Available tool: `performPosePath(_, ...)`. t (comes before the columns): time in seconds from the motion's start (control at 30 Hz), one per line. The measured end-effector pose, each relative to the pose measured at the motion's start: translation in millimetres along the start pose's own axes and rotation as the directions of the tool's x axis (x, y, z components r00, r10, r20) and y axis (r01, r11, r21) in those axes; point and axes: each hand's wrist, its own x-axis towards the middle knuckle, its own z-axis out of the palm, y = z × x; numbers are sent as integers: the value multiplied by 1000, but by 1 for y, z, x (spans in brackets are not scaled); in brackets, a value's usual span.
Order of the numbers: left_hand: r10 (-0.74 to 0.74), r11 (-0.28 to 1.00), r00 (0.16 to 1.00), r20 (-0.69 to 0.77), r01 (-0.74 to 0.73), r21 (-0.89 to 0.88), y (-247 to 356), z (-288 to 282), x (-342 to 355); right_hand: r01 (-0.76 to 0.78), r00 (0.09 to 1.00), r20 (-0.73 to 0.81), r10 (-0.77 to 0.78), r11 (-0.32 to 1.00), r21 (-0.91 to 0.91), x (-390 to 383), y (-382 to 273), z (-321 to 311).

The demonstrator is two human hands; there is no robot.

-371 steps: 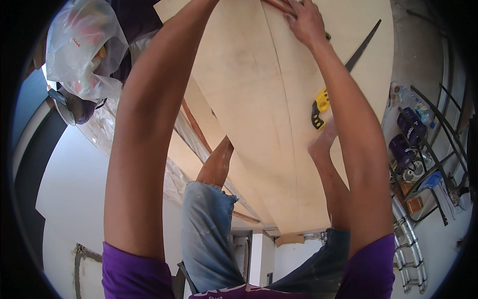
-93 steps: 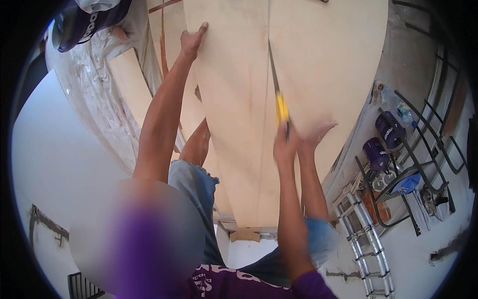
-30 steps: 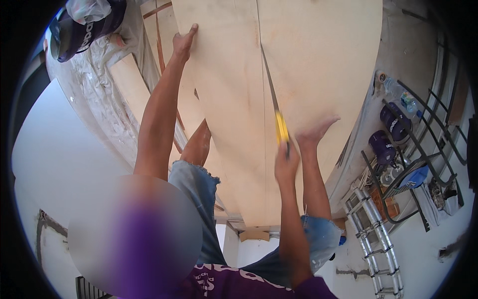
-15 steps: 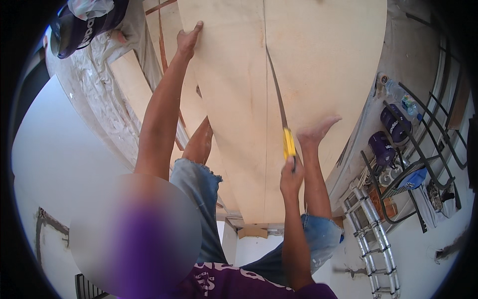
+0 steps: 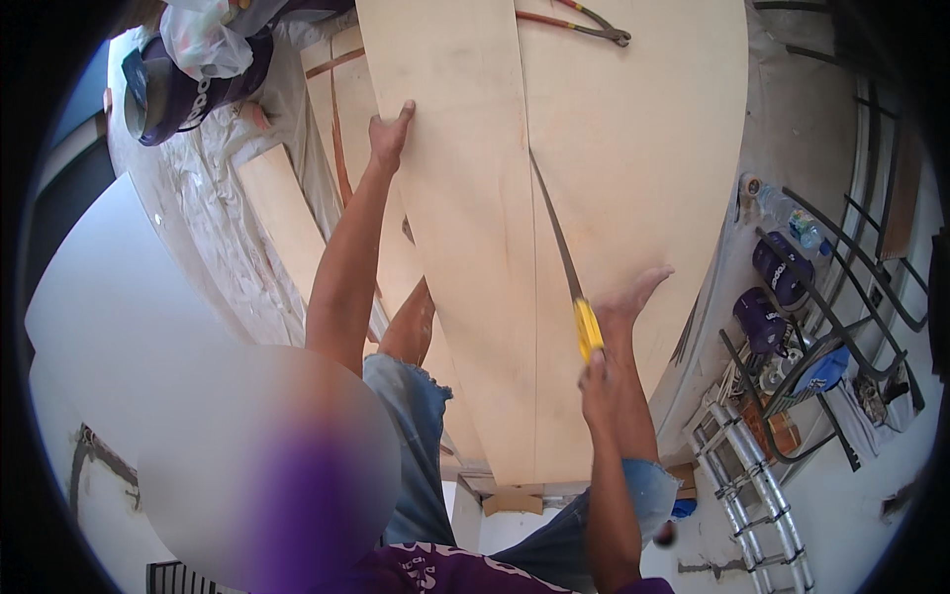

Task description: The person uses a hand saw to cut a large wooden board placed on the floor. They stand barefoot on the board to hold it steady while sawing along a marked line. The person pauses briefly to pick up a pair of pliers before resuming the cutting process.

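I have the right hand (image 5: 600, 388) in view with its fingers wrapped around the yellow plastic handle of a handsaw (image 5: 567, 265). The long, tapering grey metal blade slants up and leftward over a smooth, pale wooden sheet (image 5: 465, 218), its narrow tip meeting a straight line along the grain. Above that tip the line looks darker and wider; below, it is a thin stroke.

The left hand (image 5: 391, 139) sits at the sheet's left edge, thumb flat on the wood; its other fingers are hidden from me, so I can't tell how far they close. A bare foot (image 5: 633, 292) rests on the sheet, right of the saw. Near the top I make out a metal-headed, red-handled cutter (image 5: 606, 35) lying on the wood. To the left, wrinkled, translucent sheeting (image 5: 213, 183) spreads beside a narrow plank (image 5: 282, 203).
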Motion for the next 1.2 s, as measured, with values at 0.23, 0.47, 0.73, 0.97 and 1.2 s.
performPosePath(0.23, 849, 418, 511, 133, -805, 421, 93, 85, -12, -127, 988, 91, 127, 992, -12, -31, -75, -35)
performPosePath(0.47, 692, -23, 374, 617, -843, 537, 197, 187, 9, -266, 964, -25, 265, 961, -69, -77, -63, -63)
performPosePath(0.73, 724, -237, 309, 617, -729, 642, 159, 238, 21, -69, 992, -99, 83, 989, 134, -49, -99, -76)
performPosePath(0.97, 622, -309, 368, 691, -695, 649, 177, 236, 14, -35, 970, -228, 79, 981, 190, -31, -107, -84)
performPosePath(1.2, 681, -289, 303, 667, -725, 625, 166, 230, -7, 86, 949, -316, 19, 945, 317, -22, -119, -84)
